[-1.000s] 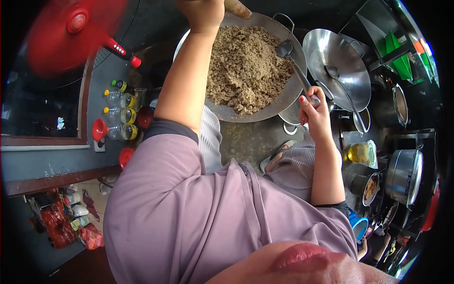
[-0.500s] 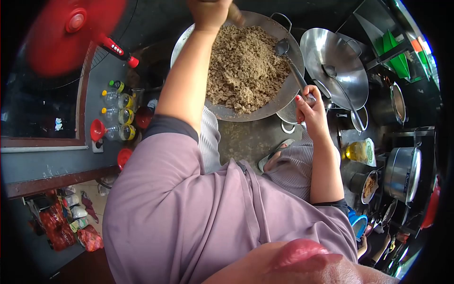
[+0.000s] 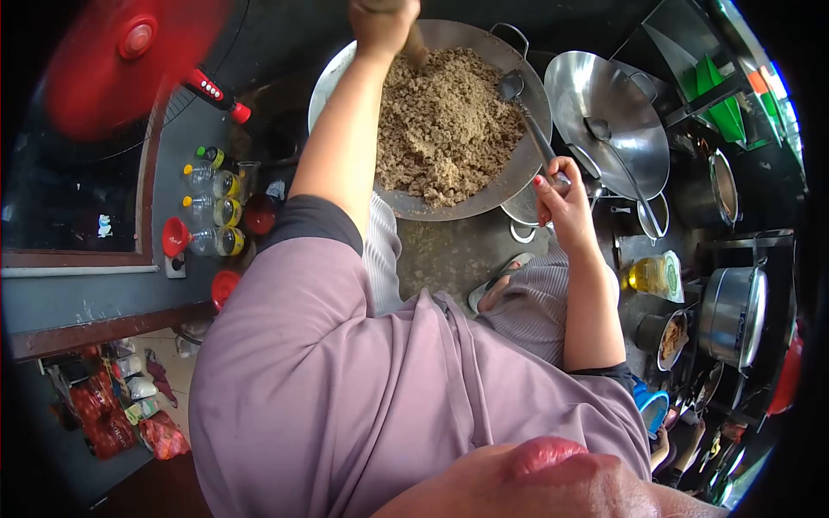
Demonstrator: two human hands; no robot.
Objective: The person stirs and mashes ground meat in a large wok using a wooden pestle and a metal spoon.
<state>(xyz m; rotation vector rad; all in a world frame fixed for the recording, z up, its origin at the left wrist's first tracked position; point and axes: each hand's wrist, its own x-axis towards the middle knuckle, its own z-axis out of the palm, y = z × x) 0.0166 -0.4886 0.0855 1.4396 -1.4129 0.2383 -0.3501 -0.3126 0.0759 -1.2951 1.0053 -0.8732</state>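
Observation:
In front of me a wide metal wok (image 3: 473,207) holds a big heap of crumbly light-brown food (image 3: 449,129). My left hand (image 3: 384,28) is closed at the wok's far left, around a thick wooden handle (image 3: 416,48) whose lower end points at the heap. What this tool is I cannot make out, as the frame edge cuts it off. At the wok's near right, my right hand (image 3: 566,203) wraps round the handle of a metal ladle (image 3: 537,136). Its dark bowl lies against the right side of the food.
A second wok (image 3: 574,86) with another ladle (image 3: 623,157) stands at right. Oil bottles (image 3: 203,210) and a red funnel (image 3: 176,236) line the left side, below a red fan (image 3: 138,39). Pots (image 3: 734,315) and an oil pouch (image 3: 656,276) stand at right. Another person's hands (image 3: 691,449) show lower right.
The wooden handle in my left hand has shifted down and left, closer to the heap. My right hand and the ladle have stayed nearly in place. The view has drifted slightly.

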